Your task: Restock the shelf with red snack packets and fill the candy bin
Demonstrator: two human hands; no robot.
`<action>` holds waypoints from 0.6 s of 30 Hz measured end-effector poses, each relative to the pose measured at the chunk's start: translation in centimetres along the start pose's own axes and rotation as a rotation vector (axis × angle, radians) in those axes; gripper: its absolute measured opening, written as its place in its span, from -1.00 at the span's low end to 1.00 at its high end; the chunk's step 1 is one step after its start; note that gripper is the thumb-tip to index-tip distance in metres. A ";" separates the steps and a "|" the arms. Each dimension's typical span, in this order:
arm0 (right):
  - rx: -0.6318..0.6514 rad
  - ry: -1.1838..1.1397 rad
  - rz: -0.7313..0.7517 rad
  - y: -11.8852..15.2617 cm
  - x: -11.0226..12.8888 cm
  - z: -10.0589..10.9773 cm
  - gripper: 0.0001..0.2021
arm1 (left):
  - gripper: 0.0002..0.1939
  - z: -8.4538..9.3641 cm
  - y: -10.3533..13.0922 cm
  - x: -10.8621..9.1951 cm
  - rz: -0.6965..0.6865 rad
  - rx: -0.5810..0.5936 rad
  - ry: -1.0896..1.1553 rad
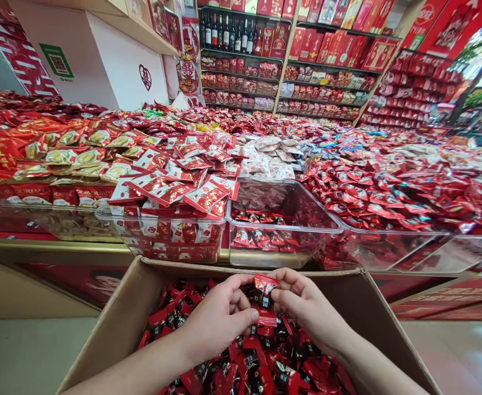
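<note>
A small wrapped candy point(263, 296), red at both ends with a dark middle and white lettering, is held upright between my two hands. My left hand point(220, 315) pinches its left side and lower end with thumb and fingers. At its right edge, my right hand point(301, 299) grips it between thumb and curled fingers. Both hands are over an open cardboard box point(113, 323) filled with loose red and black wrapped candies point(245, 367) of the same look. My forearms cross the box's near part and hide some of the candies.
Just beyond the box stands a clear plastic bin point(284, 222) with a low layer of red and black candies. Left of it, another bin point(162, 219) is heaped with red and white packets. Piled red candies point(368, 192) lie right. Shelves point(282, 71) with bottles and boxes rise behind.
</note>
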State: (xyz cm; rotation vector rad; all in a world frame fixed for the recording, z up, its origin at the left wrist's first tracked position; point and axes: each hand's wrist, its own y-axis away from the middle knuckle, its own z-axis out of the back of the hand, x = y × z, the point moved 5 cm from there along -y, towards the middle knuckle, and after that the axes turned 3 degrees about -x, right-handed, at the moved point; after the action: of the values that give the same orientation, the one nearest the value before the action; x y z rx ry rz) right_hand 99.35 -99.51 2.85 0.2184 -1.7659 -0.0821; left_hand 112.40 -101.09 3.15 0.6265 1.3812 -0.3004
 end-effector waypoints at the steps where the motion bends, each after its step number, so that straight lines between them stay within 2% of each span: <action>1: 0.013 0.021 0.005 0.0 0.0 -0.1 -0.77 | -0.52 0.0 0.0 -0.1 -0.012 -0.010 -0.011; 7: -0.010 0.083 0.078 0.0 0.4 -0.3 -0.79 | -0.53 -0.7 0.5 -0.1 -0.067 0.005 -0.064; 10: 0.008 0.090 0.098 0.0 0.3 -0.4 -0.80 | -0.50 -0.8 0.6 0.1 -0.052 0.022 -0.033; 14: -0.036 0.085 0.182 0.1 0.5 0.0 -0.70 | -0.46 -0.4 0.3 0.2 -0.039 0.000 0.039; 18: -0.052 0.127 0.180 0.1 0.5 0.3 -0.77 | -0.46 -0.5 0.2 0.0 -0.032 0.009 0.053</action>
State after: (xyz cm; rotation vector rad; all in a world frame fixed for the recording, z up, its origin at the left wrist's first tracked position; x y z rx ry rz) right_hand 98.90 -99.57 3.31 0.0255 -1.6473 0.0160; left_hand 112.11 -100.64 3.17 0.6238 1.4423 -0.3177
